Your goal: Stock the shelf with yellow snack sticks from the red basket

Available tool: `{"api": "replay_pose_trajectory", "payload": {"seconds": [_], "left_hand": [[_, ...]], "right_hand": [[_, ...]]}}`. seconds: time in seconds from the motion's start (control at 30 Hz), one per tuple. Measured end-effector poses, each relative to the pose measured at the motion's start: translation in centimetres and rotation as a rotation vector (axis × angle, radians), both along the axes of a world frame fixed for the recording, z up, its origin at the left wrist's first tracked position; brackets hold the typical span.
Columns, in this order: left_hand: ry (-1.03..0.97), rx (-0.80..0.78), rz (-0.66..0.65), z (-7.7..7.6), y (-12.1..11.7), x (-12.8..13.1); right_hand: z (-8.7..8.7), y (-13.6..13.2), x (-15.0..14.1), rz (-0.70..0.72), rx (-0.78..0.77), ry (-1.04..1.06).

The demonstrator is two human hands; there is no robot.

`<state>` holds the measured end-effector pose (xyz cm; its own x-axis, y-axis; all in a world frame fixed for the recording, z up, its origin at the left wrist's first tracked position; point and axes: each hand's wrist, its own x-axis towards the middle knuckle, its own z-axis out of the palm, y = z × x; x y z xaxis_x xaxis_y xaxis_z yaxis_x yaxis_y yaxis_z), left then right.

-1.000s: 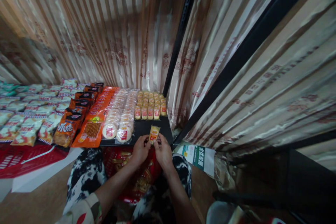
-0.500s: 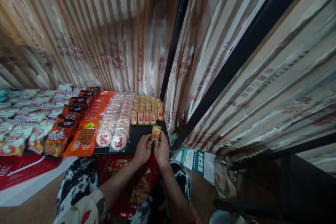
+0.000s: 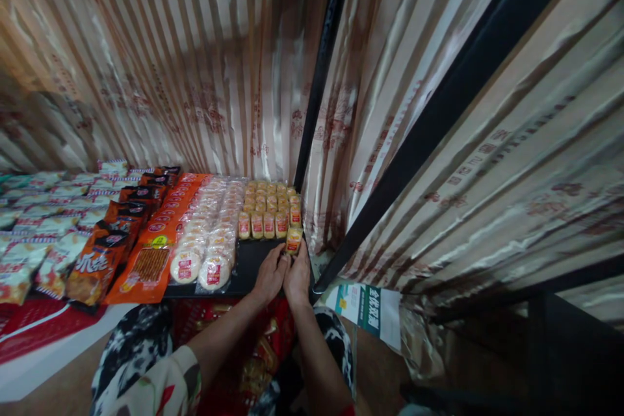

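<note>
A small yellow wrapped snack with a red label [image 3: 294,242] stands between my fingertips, close to the front right of several rows of matching snacks [image 3: 269,225]. My left hand [image 3: 270,277] is closed, its fingers at the snack's lower left side. On the other side, my right hand [image 3: 297,278] grips the snack with thumb and fingers. The black shelf [image 3: 251,263] lies under and beside both hands. Left of it are round white crackers in clear wrappers [image 3: 214,272], lined up in two columns. My fingertips are partly hidden behind the snack.
Orange stick-snack bags [image 3: 149,266], brown-and-black snack bags [image 3: 90,270] and white snack bags [image 3: 22,266] lie in columns to the left. A black post [image 3: 316,78] rises at the shelf's back right corner. Below, a red container [image 3: 263,344] holds gold-wrapped pieces. A striped curtain [image 3: 195,65] hangs behind.
Both hands have moved the snack slightly right and closer to the row's front right end. It now sits more upright, and my hands are nearer each other. The view has shifted a little.
</note>
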<state>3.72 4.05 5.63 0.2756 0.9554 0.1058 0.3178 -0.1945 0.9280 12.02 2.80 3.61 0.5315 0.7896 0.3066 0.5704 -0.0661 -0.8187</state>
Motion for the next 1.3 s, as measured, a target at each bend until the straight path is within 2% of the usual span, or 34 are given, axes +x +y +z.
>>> {"api": "replay_pose_trajectory", "payload": {"seconds": [0.17,0.33,0.6,1.07,1.3], "left_hand": [[0.019,0.001,-0.018,0.3,0.8,0.5],[0.045,0.015,-0.039,0.6,1.7,0.9],[0.025,0.061,-0.036,-0.1,2.6,1.5],[-0.002,0.056,-0.034,-0.5,2.6,1.2],[0.027,0.066,-0.004,0.0,2.3,1.3]], "right_hand": [[-0.1,0.8,0.2,-0.001,-0.033,0.022],[-0.3,1.9,0.5,-0.006,0.001,-0.002],[-0.8,2.6,0.8,0.024,0.030,-0.010],[-1.9,3.5,1.3,0.046,0.029,-0.049],[-2.6,3.9,1.6,0.071,0.012,-0.045]]}}
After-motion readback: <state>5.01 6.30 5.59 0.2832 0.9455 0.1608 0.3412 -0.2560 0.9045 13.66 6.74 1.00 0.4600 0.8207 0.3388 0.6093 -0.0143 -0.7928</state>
